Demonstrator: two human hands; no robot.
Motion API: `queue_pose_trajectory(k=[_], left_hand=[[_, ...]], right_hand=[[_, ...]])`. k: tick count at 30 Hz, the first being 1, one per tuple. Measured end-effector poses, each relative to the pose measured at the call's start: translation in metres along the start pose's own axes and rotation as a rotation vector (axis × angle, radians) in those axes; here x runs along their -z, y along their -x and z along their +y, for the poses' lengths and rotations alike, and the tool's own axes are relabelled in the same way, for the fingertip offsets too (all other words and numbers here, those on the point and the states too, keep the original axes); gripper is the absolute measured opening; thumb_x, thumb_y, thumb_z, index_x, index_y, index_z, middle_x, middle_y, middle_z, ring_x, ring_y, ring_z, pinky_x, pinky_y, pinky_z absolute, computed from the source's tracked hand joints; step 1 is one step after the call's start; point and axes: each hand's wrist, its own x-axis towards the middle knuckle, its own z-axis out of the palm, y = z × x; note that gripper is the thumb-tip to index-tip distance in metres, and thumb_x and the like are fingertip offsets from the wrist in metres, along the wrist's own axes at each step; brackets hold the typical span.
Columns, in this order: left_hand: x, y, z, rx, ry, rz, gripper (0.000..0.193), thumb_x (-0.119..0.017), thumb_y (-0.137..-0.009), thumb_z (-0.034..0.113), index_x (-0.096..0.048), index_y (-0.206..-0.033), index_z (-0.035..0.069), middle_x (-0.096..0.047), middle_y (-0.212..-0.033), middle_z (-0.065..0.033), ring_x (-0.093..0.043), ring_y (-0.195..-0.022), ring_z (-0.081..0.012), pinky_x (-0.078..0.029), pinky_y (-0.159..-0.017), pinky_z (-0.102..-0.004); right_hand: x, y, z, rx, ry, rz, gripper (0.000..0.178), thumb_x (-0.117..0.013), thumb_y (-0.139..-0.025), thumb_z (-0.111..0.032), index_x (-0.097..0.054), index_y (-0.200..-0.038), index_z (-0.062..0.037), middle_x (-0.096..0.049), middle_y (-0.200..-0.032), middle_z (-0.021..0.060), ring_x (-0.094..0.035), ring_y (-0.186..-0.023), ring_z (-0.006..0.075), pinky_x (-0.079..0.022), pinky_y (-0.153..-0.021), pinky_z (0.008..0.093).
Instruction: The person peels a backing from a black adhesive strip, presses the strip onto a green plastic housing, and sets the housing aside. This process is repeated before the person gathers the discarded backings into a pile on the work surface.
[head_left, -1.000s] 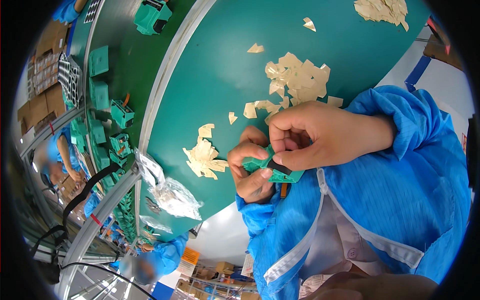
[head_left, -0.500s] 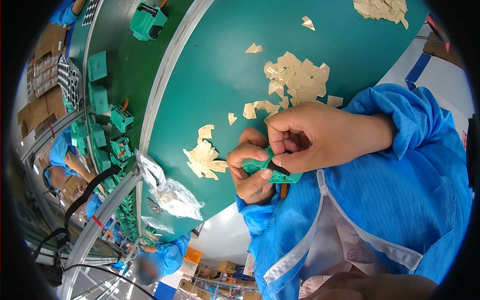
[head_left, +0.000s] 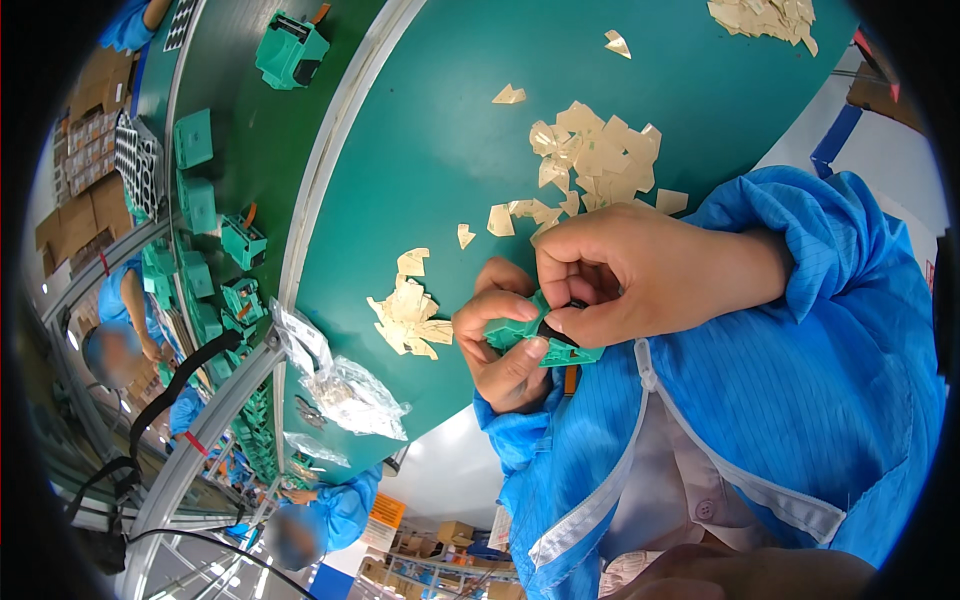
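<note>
My left hand (head_left: pixel 508 335) is wrapped round a green plastic housing (head_left: pixel 584 356), held close to my blue jacket front. Over the same housing, my right hand (head_left: pixel 640 275) is closed in a pinch, thumb and forefinger at a dark strip (head_left: pixel 562 340) lying across it. My fingers cover much of the strip and part of the housing. A short orange piece (head_left: pixel 570 380) sticks out below the housing. Just beyond my hands, cream film pieces (head_left: pixel 610 160) lie in a loose pile on the green table (head_left: pixel 430 150).
Another film heap (head_left: pixel 405 315) sits left of my hands, another (head_left: pixel 765 20) at far right. Clear plastic bags (head_left: pixel 350 395) lie at the table's left corner beside small pliers (head_left: pixel 308 410). Past a metal rail (head_left: pixel 320 170), a conveyor carries green housings (head_left: pixel 290 50). Co-workers in blue work beyond.
My hands stay almost in place, with only slight finger movement at the dark strip. On the conveyor the far green housing has shifted a little left. A co-worker's head and arm have moved.
</note>
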Motion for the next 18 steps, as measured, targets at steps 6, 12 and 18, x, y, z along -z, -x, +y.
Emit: queue_pose_trajectory(k=[6, 12, 18], left_hand=[[0.000, -0.005, -0.004, 0.003, 0.013, 0.013, 0.030, -0.075, -0.061, 0.009, -0.069, -0.090, 0.002, -0.050, -0.086, -0.0092, -0.048, -0.074, -0.0157, -0.039, -0.070, -0.0250], [0.000, -0.005, -0.002, -0.004, -0.019, -0.001, 0.030, -0.076, -0.061, 0.010, -0.069, -0.089, 0.003, -0.049, -0.085, -0.0089, -0.047, -0.074, -0.0153, -0.039, -0.069, -0.0247], [-0.003, -0.001, 0.002, -0.017, -0.034, 0.015, 0.030, -0.076, -0.061, 0.010, -0.069, -0.089, 0.003, -0.049, -0.084, -0.0089, -0.047, -0.072, -0.0146, -0.039, -0.068, -0.0248]], right_hand=[[0.002, 0.002, 0.006, -0.007, -0.061, 0.025, 0.011, -0.067, -0.091, -0.012, -0.060, -0.090, -0.0035, -0.058, -0.072, -0.0014, -0.051, -0.064, 0.0034, -0.040, -0.052, 0.0215], [0.004, 0.003, 0.005, 0.006, -0.076, 0.065, 0.016, -0.067, -0.088, -0.018, -0.062, -0.085, -0.0029, -0.064, -0.072, 0.0035, -0.060, -0.065, 0.0096, -0.048, -0.057, 0.0260], [0.004, 0.004, -0.002, -0.013, -0.039, 0.021, 0.012, -0.068, -0.090, -0.011, -0.060, -0.089, -0.0022, -0.061, -0.076, 0.0009, -0.057, -0.067, 0.0053, -0.047, -0.056, 0.0219]])
